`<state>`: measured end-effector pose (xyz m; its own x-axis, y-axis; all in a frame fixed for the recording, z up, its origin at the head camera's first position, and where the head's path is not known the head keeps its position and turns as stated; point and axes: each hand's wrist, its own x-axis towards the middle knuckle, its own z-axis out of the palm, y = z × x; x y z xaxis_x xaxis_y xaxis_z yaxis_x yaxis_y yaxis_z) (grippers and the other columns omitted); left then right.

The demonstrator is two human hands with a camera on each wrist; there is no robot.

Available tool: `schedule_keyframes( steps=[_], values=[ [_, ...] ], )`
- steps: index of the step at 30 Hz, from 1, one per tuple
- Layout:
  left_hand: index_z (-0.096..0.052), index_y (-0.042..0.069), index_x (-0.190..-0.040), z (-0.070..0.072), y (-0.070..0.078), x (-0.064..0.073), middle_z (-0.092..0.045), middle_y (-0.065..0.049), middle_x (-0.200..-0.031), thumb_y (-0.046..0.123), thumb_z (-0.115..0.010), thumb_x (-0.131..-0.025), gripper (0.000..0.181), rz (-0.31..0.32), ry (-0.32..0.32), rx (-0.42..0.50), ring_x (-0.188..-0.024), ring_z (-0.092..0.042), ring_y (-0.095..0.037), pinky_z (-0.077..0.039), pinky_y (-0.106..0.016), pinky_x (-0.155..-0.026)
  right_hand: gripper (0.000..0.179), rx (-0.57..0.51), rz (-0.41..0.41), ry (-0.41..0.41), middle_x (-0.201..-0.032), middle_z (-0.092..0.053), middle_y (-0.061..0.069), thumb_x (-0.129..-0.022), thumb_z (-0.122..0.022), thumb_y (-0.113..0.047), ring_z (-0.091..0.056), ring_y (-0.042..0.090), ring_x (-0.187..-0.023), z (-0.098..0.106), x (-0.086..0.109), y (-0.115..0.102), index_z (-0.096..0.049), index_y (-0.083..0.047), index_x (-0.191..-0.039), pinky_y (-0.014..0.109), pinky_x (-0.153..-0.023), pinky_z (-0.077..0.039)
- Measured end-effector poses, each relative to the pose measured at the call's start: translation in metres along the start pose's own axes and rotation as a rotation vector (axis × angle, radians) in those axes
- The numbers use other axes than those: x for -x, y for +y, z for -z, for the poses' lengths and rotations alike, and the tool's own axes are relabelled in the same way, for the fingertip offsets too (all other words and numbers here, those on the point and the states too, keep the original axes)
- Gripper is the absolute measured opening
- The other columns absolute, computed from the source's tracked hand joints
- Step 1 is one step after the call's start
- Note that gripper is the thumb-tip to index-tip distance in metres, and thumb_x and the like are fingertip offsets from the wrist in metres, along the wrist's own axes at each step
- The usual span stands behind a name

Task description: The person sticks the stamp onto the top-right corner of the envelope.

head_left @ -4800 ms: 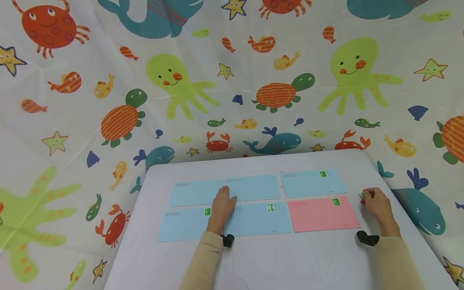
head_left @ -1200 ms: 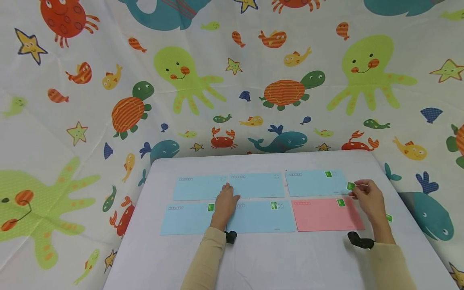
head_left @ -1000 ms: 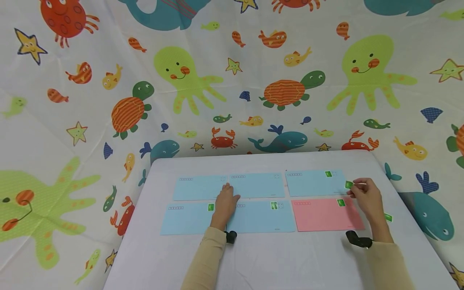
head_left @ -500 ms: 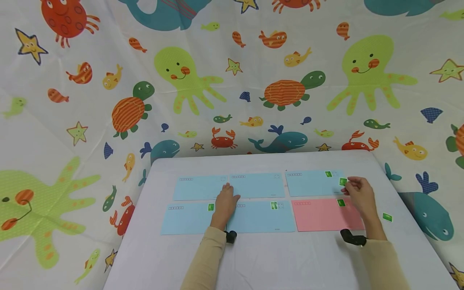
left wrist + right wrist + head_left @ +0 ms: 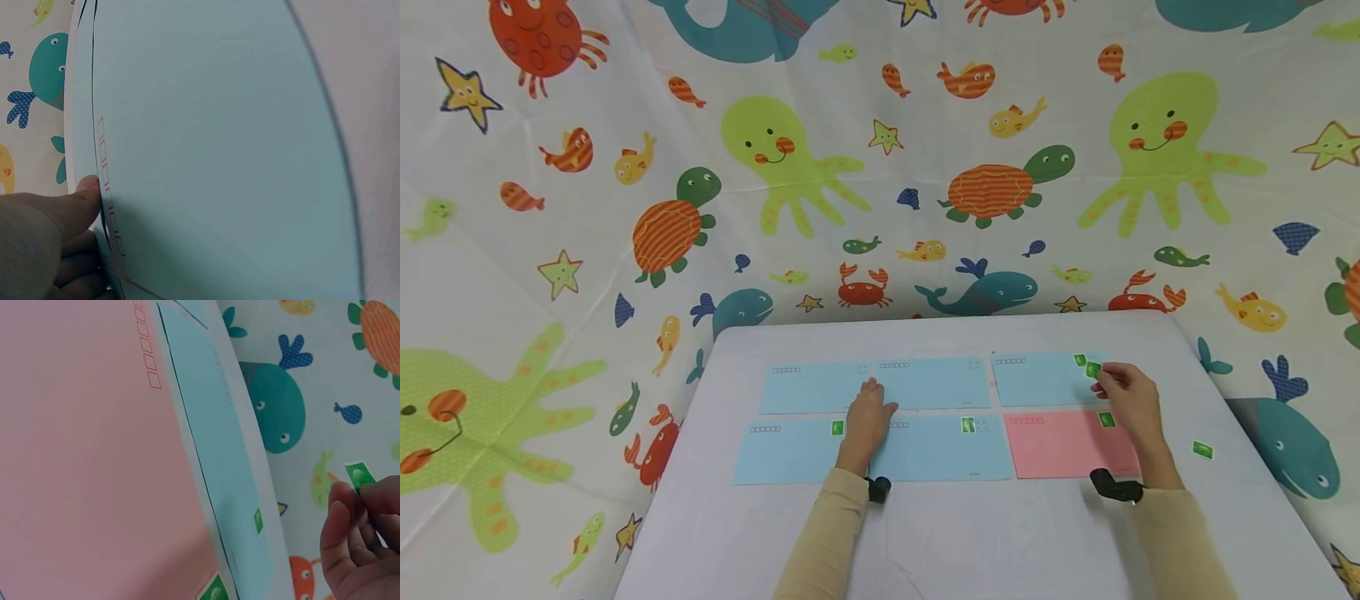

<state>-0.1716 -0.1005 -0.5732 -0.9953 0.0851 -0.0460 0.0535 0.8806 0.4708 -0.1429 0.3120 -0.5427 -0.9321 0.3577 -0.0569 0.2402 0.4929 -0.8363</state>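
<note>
Fingers of the right hand (image 5: 1126, 396) pinched a small green stamp (image 5: 1093, 370), holding it over the right end of the far-right blue envelope (image 5: 1045, 379), just beside a stamp (image 5: 1079, 360) already stuck in that envelope's corner. The right wrist view showed the same stamp (image 5: 359, 475) gripped between thumb and fingertips (image 5: 340, 506), clear of the paper below. The left hand (image 5: 867, 418) lay flat with relaxed fingers, holding nothing, resting where four blue envelopes met to the left of the pink envelope (image 5: 1067, 444); its thumb (image 5: 75, 203) touched the edge of one blue envelope (image 5: 219, 156).

Six envelopes lay in two rows of three on the pale surface (image 5: 925, 542). The pink envelope sat nearest the right hand, directly in front of the far-right blue one, and carried a green stamp (image 5: 1107, 419) in its far right corner. To its left, the near middle blue envelope (image 5: 940, 450) and the near left blue envelope (image 5: 782, 452) each bore a green stamp. A loose green stamp (image 5: 1202, 450) lay on the surface to the right of the pink envelope. A sea-creature printed cloth (image 5: 880, 167) hung behind.
</note>
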Motion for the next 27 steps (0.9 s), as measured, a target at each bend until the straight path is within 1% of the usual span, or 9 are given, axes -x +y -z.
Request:
schedule_keyframes(
  steps=[5,8,9,12,15,17,20,23,27],
  values=[
    [-0.054,-0.009,-0.137,0.001,-0.001,-0.001,-0.045,-0.026,-0.152,0.023,-0.065,-0.098,0.052,-0.012,0.004,0.003,-0.145,-0.04,-0.039,-0.04,-0.054,-0.115,0.046,-0.038,-0.027,0.007,-0.105,-0.068,0.015,-0.104,-0.049,-0.034,-0.064,0.0,-0.075,-0.006,0.0,-0.004,-0.055,0.002,-0.133,0.017,-0.07,-0.057],
    [-0.054,-0.01,-0.137,0.001,-0.001,-0.001,-0.045,-0.026,-0.152,0.023,-0.065,-0.098,0.052,-0.008,0.008,0.018,-0.145,-0.04,-0.039,-0.04,-0.054,-0.115,0.046,-0.073,-0.043,0.011,-0.103,-0.067,0.011,-0.104,-0.05,-0.035,-0.065,0.004,-0.077,-0.012,-0.001,-0.009,-0.055,0.001,-0.133,0.016,-0.072,-0.057],
    [-0.054,-0.01,-0.137,0.001,-0.001,-0.001,-0.045,-0.026,-0.153,0.023,-0.065,-0.098,0.052,-0.004,0.008,0.019,-0.146,-0.04,-0.039,-0.039,-0.054,-0.115,0.046,-0.102,-0.053,0.018,-0.1,-0.068,0.009,-0.104,-0.052,-0.035,-0.065,0.006,-0.076,-0.014,-0.001,-0.01,-0.056,0.001,-0.132,0.016,-0.071,-0.057],
    [-0.054,-0.009,-0.138,0.0,-0.002,-0.001,-0.044,-0.025,-0.153,0.023,-0.065,-0.098,0.052,0.006,0.008,0.02,-0.146,-0.039,-0.038,-0.039,-0.053,-0.115,0.044,-0.137,-0.05,0.015,-0.096,-0.067,0.003,-0.104,-0.052,-0.033,-0.068,0.013,-0.08,-0.02,-0.002,-0.015,-0.056,0.002,-0.131,0.017,-0.072,-0.057],
    [-0.055,-0.009,-0.137,-0.001,-0.003,-0.001,-0.045,-0.025,-0.153,0.023,-0.065,-0.097,0.052,0.008,0.011,0.02,-0.146,-0.04,-0.038,-0.04,-0.053,-0.115,0.044,-0.162,-0.042,0.003,-0.099,-0.067,0.008,-0.104,-0.052,-0.033,-0.069,0.021,-0.086,-0.025,-0.002,-0.019,-0.055,0.002,-0.131,0.018,-0.074,-0.058],
    [-0.055,-0.009,-0.137,-0.002,-0.003,-0.002,-0.045,-0.025,-0.152,0.023,-0.066,-0.097,0.053,0.01,0.013,0.026,-0.146,-0.04,-0.038,-0.039,-0.053,-0.115,0.044,-0.154,-0.028,-0.013,-0.105,-0.066,0.012,-0.105,-0.05,-0.033,-0.069,0.023,-0.089,-0.027,-0.002,-0.021,-0.054,0.001,-0.132,0.019,-0.076,-0.059],
    [-0.054,-0.009,-0.138,-0.003,-0.004,-0.002,-0.045,-0.025,-0.153,0.023,-0.066,-0.097,0.053,0.015,0.009,0.025,-0.146,-0.04,-0.038,-0.039,-0.052,-0.116,0.041,-0.174,-0.02,-0.017,-0.108,-0.066,0.017,-0.105,-0.051,-0.031,-0.069,0.021,-0.087,-0.03,-0.002,-0.023,-0.054,0.0,-0.132,0.02,-0.076,-0.059],
    [-0.054,-0.008,-0.138,-0.004,-0.004,-0.002,-0.045,-0.025,-0.153,0.024,-0.067,-0.097,0.054,0.014,0.008,0.017,-0.146,-0.04,-0.038,-0.039,-0.052,-0.116,0.039,-0.196,-0.009,-0.018,-0.107,-0.065,0.017,-0.105,-0.052,-0.029,-0.069,0.02,-0.086,-0.034,-0.003,-0.025,-0.053,-0.001,-0.131,0.019,-0.074,-0.059],
    [-0.054,-0.008,-0.138,-0.004,-0.004,-0.002,-0.045,-0.025,-0.153,0.024,-0.066,-0.097,0.053,0.011,0.008,0.018,-0.146,-0.04,-0.037,-0.039,-0.052,-0.116,0.039,-0.199,-0.002,-0.029,-0.11,-0.065,0.016,-0.105,-0.052,-0.031,-0.068,0.019,-0.086,-0.039,-0.004,-0.03,-0.052,-0.004,-0.133,0.015,-0.072,-0.057]
  ],
)
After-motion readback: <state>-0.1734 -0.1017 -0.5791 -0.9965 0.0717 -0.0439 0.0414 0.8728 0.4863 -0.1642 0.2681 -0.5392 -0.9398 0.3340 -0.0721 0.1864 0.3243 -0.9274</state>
